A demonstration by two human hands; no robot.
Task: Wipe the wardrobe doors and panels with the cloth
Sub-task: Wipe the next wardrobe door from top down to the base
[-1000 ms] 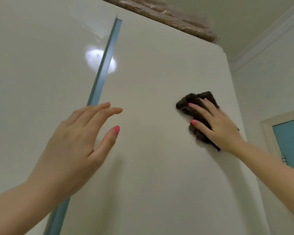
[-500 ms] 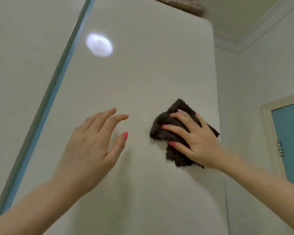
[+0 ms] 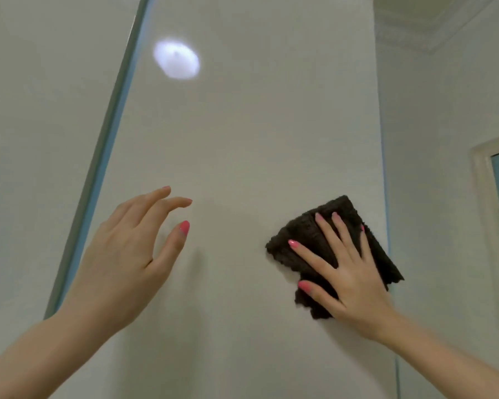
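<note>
Dark brown terry cloth (image 3: 326, 243) lay flat on the wardrobe door (image 3: 257, 139), close to its right edge, pinned under my right hand (image 3: 349, 272) with fingers spread. My left hand (image 3: 121, 254) hovered apart from the panel, fingers loosely open, holding nothing. I judged two risks: the cloth could slip past the right edge, and uneven palm pressure could leave streaks. Count: one cloth, two hands, two visible panels split by one blue strip (image 3: 104, 156).
</note>
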